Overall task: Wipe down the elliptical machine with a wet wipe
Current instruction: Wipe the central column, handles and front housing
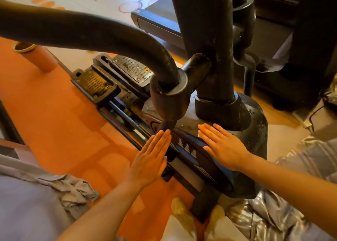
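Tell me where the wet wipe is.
Head view, right of centre: a white corner of the wipe peeks from under the flat right hand on the elliptical's housing.

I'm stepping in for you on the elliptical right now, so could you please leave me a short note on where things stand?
Left hand: flat, fingers straight, at the housing's left edge, holding nothing visible.
Right hand: flat, palm down on the housing, with a sliver of white wipe showing under the fingertips.
Done: cannot tell which parts are wiped.
Left: the column, the curved handlebar and the pedals look dusty and scuffed.
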A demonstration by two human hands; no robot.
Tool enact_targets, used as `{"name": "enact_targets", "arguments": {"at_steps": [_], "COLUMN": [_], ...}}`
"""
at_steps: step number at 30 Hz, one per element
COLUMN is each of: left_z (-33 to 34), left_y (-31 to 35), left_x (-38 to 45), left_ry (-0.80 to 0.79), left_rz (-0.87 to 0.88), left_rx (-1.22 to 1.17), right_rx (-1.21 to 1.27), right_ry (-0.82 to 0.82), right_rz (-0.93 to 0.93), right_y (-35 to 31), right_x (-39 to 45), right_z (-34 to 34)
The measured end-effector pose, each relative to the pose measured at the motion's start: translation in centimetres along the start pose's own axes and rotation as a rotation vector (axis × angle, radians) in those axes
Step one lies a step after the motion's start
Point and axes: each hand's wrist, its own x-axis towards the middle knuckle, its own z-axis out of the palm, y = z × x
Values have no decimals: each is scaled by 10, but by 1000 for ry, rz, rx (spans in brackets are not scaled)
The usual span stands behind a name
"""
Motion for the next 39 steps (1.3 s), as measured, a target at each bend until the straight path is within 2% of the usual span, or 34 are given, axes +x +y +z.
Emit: {"name": "enact_targets", "arguments": {"at_steps": [8,18,23,28,31,36,39], "left_z": [5,-2,-8,-13,-15,-20,-21], "left_y": [15,19,18,18,19,25,25], "left_x": [-1,-3,0,1,1,4,3], "left_ry": [-15,-33,-6,16,3,-13,-27], "left_rz": [-98,-129,-116,-104,-122,-119,-135], "left_rx": [-38,-124,-178,-181,-194,-177,-195], "right_rx": [-62,-56,-37,104,101,70,44], "right_ry": [-175,-426,-431,-258,-239,-335,-415], "right_rz": [1,81,0,-35,-42,189,195], "right_y": [-7,-32,-33,-23,-16,-19,-30], "right_x": [4,118,114,57,45,89,110], "right_z": [3,18,12,3,-4,-1,6]}}
